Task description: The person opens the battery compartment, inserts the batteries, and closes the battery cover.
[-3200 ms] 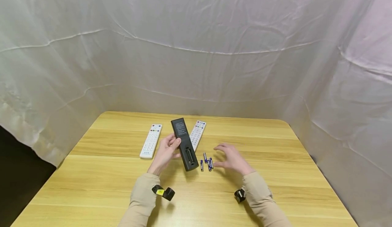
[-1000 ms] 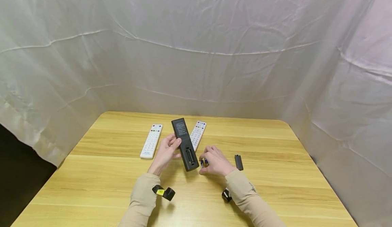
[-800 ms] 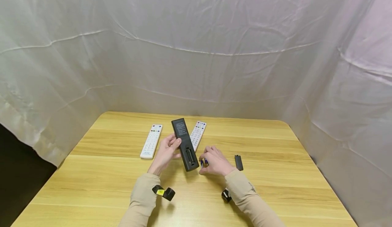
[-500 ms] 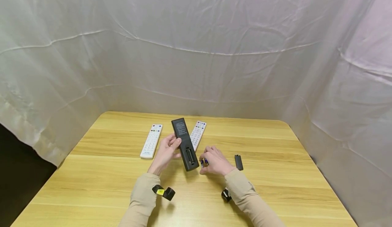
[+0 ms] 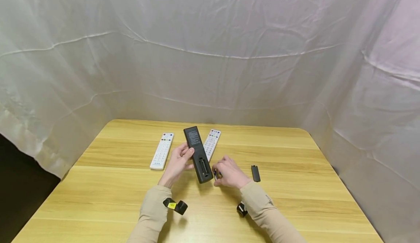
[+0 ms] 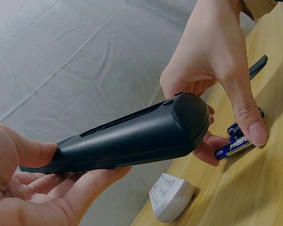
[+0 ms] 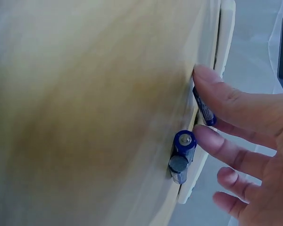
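Note:
My left hand (image 5: pixel 177 163) grips a black remote control (image 5: pixel 194 141), back side up and tilted above the table. Its battery compartment is uncovered at the near end. Right beside that end, my right hand (image 5: pixel 231 173) reaches down to the table. Thumb and index finger pinch a blue AAA-size battery (image 6: pixel 232 149) by its two ends. More blue batteries (image 7: pixel 179 162) lie close by the index finger in the right wrist view; in the head view the hand mostly hides them. To the right of this hand lies the black battery cover (image 5: pixel 256 173).
A white remote control (image 5: pixel 162 152) lies face up left of my left hand. Behind the black remote, which partly covers it, lies a second white remote (image 5: pixel 212 141). Grey curtains (image 5: pixel 210 75) surround the far and side edges of the wooden table (image 5: pixel 295 199).
From its spread pose right of the batteries, my right hand has moved left over them and its fingers have closed round one. The battery cover has come into view. My left hand stays still.

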